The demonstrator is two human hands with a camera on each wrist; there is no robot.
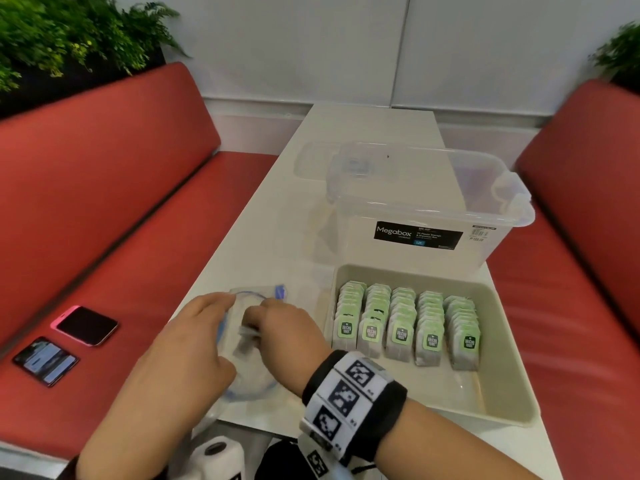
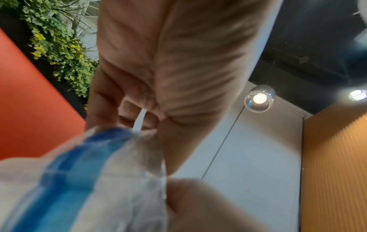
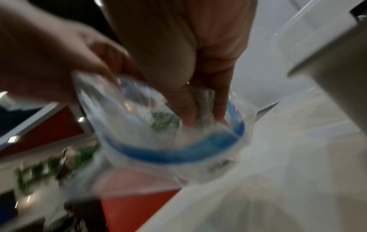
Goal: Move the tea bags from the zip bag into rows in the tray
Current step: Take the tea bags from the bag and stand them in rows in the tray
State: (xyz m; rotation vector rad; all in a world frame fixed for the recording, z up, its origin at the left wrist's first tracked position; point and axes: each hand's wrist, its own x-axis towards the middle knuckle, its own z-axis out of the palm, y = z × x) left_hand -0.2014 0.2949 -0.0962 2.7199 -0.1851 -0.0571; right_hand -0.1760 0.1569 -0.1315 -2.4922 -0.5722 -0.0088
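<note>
Right hand [image 1: 277, 323] reaching into the mouth of the zip bag [image 1: 247, 358], just left of the tray [image 1: 502, 341], with fingers pinched on a small clump of tea bags [image 3: 204, 95]; count in the pinch impossible to tell through the blur. Left hand [image 1: 194, 341] gripping the bag's blue-striped rim, on the side away from the tray, holding the mouth wide. Best done by keeping that rim pulled open and pinned low against the surface [image 1: 363, 126] so the plastic does not ride up with the lift. Worth pinching the paper bodies together, not the tags, to stop strings snagging on the zip. Inside the tray, 5 rows of tea bags [image 1: 405, 323] standing upright, packed toward its far-left part, bare floor remaining on the near side and right. Probably late in the task, the bag looking almost flat. Sensible to carry the clump upright and slot it at the near end of a shorter row, tags facing the same way as the rest.
</note>
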